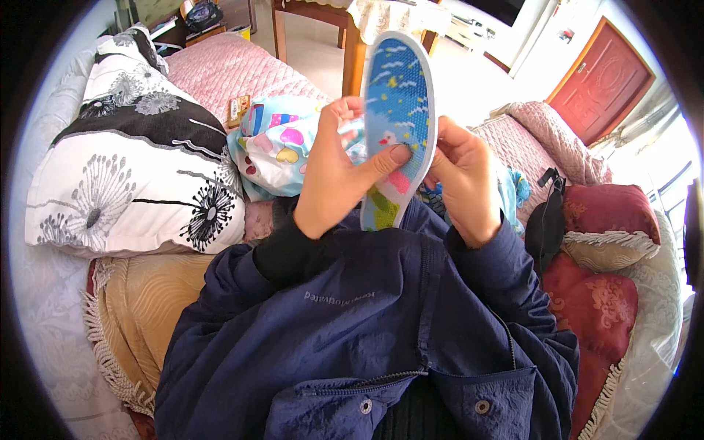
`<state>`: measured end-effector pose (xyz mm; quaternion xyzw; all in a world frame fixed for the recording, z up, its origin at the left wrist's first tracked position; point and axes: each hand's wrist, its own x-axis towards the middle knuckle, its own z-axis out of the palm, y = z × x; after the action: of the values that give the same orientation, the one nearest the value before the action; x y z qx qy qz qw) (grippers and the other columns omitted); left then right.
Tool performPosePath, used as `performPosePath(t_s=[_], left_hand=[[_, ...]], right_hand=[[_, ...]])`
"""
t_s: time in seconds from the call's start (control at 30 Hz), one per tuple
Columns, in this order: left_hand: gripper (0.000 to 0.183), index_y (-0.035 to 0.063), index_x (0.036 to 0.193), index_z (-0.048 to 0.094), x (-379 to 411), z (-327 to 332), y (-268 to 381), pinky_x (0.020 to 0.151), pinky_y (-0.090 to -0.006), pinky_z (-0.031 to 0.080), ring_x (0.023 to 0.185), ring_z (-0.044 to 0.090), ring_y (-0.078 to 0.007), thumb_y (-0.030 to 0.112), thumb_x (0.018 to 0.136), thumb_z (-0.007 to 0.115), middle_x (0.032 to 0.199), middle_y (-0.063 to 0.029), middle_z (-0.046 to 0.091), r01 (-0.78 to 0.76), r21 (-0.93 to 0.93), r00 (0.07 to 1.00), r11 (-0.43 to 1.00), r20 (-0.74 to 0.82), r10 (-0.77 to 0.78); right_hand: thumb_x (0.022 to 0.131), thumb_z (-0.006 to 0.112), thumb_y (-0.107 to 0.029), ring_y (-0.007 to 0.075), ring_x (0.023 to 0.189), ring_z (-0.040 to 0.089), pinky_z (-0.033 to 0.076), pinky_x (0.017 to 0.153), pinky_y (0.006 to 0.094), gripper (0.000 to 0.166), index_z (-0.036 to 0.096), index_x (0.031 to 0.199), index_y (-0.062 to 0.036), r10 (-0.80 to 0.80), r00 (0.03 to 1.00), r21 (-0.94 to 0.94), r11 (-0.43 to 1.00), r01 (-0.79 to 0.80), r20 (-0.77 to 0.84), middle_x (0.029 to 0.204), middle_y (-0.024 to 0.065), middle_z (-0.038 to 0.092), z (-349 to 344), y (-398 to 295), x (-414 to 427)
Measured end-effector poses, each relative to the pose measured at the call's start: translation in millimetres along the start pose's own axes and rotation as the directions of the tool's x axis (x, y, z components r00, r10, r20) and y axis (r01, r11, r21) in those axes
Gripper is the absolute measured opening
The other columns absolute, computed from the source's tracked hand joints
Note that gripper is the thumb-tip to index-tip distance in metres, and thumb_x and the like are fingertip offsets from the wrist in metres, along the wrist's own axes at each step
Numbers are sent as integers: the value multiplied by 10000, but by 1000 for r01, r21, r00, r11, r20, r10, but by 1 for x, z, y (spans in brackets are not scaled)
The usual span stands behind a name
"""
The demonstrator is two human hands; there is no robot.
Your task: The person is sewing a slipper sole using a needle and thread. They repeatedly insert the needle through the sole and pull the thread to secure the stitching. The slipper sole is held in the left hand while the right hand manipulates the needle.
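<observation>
A shoe insole with a cross-stitch pattern [399, 93] stands nearly upright before me, blue with yellow and white marks above, pink and green below. My left hand [346, 165] grips it, the thumb lying across its patterned face and the fingers behind. At its right edge is my right hand [465, 176], thumb and fingers pinched together; whether they hold the edge or something thin such as a needle cannot be made out. Light blue cloth printed with hearts [280, 148] lies behind and left of my left hand.
A black-and-white flowered pillow [132, 209] lies at left. A pink quilted cover [236, 69] spreads behind it, with a small box [238, 110] on it. At right are a black pouch [545, 225] and red cushions [610, 214]. A wooden table [355, 66] stands beyond; a red door [602, 80] is farther off.
</observation>
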<state>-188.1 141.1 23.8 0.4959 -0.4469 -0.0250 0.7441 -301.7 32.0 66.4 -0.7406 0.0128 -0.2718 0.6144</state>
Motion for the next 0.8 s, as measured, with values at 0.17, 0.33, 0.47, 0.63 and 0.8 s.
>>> performPosePath(t_s=[0.17,0.33,0.47,0.63,0.8], left_hand=[[396,-9,1063,447,2,4,6,758,-245,459,842,563,-115,170,783,665,932,-67,589,227,-285,968,931,167,-185],[218,-11,950,539,-1,2,11,696,-210,465,758,572,-79,152,826,612,839,-49,617,211,-213,976,954,103,-193],[210,-10,957,541,-1,1,8,681,-214,465,744,570,-75,142,828,607,832,-45,616,203,-222,978,954,89,-187],[195,-10,941,543,-1,2,9,664,-214,462,742,566,-75,137,829,604,830,-48,612,194,-243,981,950,53,-187],[174,-9,928,537,-1,-2,3,651,-212,442,725,541,-67,129,836,589,820,-42,601,134,-147,990,980,-32,-140]], right_hand=[[847,548,-104,50,580,518,418,528,172,131,594,942,-26,233,967,415,874,-254,100,781,15,609,-6,25,10],[859,502,-89,106,712,603,499,649,231,165,582,983,-15,282,956,588,760,-276,84,894,72,635,-3,34,9],[866,481,-110,86,699,577,458,577,204,181,579,996,-29,315,938,624,707,-332,142,896,48,627,-7,38,9],[883,466,-165,57,623,508,374,507,175,204,579,1008,-49,241,937,633,692,-348,252,867,20,620,-9,40,9],[902,473,-289,51,615,471,379,485,183,303,534,1083,-53,97,962,130,989,-65,-255,789,-11,548,10,28,5]])
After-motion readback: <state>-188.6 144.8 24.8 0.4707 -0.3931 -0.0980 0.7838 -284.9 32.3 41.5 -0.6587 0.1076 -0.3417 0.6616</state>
